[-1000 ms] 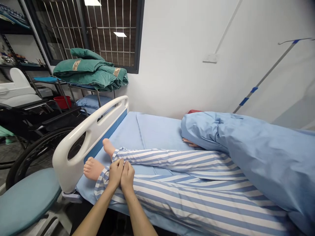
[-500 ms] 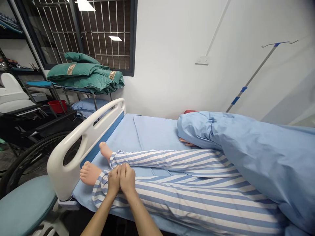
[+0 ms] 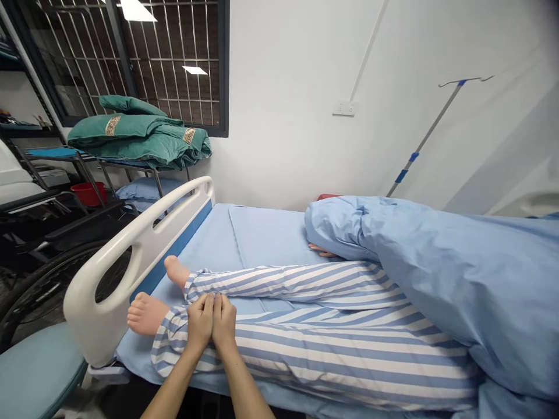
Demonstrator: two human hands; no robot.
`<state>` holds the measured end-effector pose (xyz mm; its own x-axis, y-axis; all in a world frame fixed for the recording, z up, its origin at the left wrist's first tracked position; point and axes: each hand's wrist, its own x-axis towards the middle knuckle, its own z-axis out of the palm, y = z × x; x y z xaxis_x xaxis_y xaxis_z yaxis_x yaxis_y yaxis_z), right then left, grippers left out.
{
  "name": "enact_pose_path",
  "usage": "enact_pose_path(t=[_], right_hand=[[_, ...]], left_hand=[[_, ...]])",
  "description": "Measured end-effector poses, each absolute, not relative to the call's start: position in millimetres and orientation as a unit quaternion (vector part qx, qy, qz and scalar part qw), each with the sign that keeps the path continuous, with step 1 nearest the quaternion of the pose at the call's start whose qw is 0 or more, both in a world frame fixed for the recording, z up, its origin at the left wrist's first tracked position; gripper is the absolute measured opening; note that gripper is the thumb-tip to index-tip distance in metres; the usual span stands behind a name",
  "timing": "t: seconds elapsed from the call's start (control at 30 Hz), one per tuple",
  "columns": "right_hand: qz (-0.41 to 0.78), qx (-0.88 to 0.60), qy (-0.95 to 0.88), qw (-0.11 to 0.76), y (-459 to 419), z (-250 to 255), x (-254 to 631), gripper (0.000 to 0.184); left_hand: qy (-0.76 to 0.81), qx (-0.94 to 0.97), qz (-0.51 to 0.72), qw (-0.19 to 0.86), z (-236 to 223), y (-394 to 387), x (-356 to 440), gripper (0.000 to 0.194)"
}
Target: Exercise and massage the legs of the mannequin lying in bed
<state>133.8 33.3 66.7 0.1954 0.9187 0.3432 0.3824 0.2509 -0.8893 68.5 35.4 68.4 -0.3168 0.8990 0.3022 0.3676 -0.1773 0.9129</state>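
As both forearms reach in from the lower edge of the view, the left hand [image 3: 200,321] and the right hand [image 3: 224,321] rest side by side, touching, on the near lower leg of the striped trousers [image 3: 340,349]. Fingers on both are curled inward, knuckles up, and the fingertips are hidden; whether either hand grips the cloth cannot be told. The trousers are worn by a figure lying on the bed [image 3: 271,230], legs extended and slightly apart. Both bare feet show beyond the cuffs: the near foot [image 3: 147,314] has its toes upward, and the far foot [image 3: 176,271] lies just beside the footboard [image 3: 94,334]. A blue quilt [image 3: 437,262] covers the upper legs and rises over the body; part of the figure's hand [image 3: 322,250] protrudes from its edge. Outside the footboard are a wheelchair [image 3: 82,224] and a padded stool [image 3: 39,372], both partly cut off. Green bedding [image 3: 144,139] lies piled below the window. A drip stand [image 3: 430,131] leans across the view behind the quilt.
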Motion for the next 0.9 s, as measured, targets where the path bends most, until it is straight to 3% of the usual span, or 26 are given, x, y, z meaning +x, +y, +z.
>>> enact_pose_path(t=[0.2,0.53,0.9], right_hand=[[0.282,-0.552,-0.551,0.558,37,60,136,0.038],[0.236,-0.57,-0.643,0.454,26,80,152,0.037],[0.268,-0.572,-0.594,0.498,29,71,156,0.039]], left_hand=[[0.625,0.559,0.51,0.19,56,33,75,0.035],[0.63,0.554,0.51,0.193,52,32,74,0.034],[0.597,0.496,0.552,0.304,65,35,88,0.033]])
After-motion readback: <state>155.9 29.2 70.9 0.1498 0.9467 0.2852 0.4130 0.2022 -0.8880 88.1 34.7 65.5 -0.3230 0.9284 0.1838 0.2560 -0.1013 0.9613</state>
